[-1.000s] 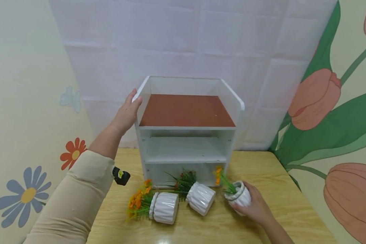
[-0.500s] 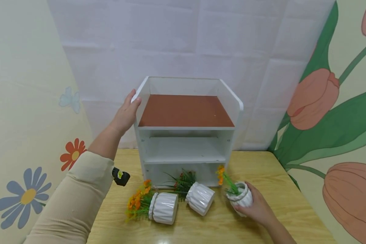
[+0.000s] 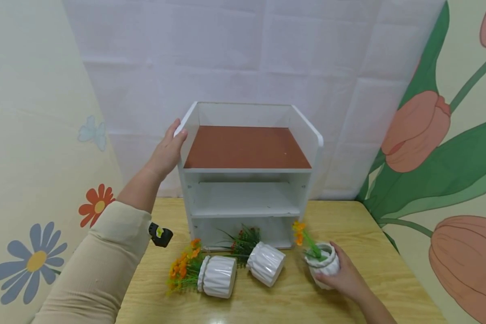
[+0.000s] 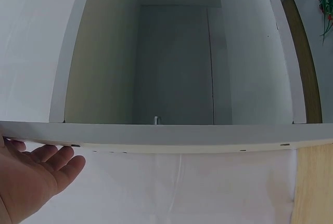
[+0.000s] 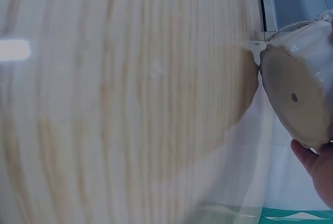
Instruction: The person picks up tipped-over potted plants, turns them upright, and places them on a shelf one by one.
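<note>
My right hand [image 3: 348, 281] grips a white ridged flower pot [image 3: 330, 270] with orange flowers [image 3: 299, 231], right of the shelf. The right wrist view shows that pot's underside [image 5: 296, 94] with a small hole, tipped toward the camera, a finger at its lower edge. With thumb over the edge and fingers outside, my left hand [image 3: 166, 153] holds the left side panel of a white shelf unit [image 3: 247, 215]. In the left wrist view its fingers [image 4: 65, 169] lie along the panel's outer face. Two more pots lie tipped over: one with orange flowers [image 3: 218, 276], one with red-flecked greenery [image 3: 267, 263].
The shelf has a brown top board [image 3: 247, 146] between raised sides and compartments below. It stands on a wooden table [image 3: 283, 306] before a white cloth backdrop [image 3: 231, 54]. A flower-painted wall [image 3: 465, 189] borders the right. A black device [image 3: 160, 235] sits at the left sleeve.
My right hand and its pot have shifted slightly right and down, with the pot tilting more upright and its flowers swinging right. The left hand and the two lying pots stay put.
</note>
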{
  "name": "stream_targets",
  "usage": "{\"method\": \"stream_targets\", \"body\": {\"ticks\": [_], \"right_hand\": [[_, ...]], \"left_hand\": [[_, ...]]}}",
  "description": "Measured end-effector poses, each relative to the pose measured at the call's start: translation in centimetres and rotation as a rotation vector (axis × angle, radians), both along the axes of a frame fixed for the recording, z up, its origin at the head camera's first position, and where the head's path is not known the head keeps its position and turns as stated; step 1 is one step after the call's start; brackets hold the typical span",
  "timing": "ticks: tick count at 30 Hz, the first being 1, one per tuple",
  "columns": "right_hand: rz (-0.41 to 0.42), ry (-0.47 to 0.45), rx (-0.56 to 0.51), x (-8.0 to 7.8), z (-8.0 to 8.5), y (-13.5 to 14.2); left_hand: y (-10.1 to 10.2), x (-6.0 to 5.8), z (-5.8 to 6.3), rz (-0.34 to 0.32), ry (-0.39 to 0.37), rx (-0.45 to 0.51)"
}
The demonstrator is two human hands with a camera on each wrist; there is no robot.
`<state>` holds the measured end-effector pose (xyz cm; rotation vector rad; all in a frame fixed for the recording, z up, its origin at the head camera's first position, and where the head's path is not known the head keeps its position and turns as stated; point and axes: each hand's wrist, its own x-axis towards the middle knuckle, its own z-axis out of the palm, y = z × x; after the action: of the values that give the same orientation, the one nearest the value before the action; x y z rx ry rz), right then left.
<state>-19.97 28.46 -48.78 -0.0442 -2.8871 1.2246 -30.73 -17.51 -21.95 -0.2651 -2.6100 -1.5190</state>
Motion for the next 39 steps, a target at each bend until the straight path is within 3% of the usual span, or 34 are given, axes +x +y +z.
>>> {"method": "stream_targets", "body": {"ticks": [30,39], "right_hand": [[-0.032,-0.086,-0.092,0.6,-0.8,0.9],[-0.047,-0.073,-0.114,0.6,-1.6,0.9]], "left_hand": [[-0.1,0.0,-0.1,-0.003,0.026,0.011],[-0.1,0.1,-0.1,0.002,0.026,0.006]]}}
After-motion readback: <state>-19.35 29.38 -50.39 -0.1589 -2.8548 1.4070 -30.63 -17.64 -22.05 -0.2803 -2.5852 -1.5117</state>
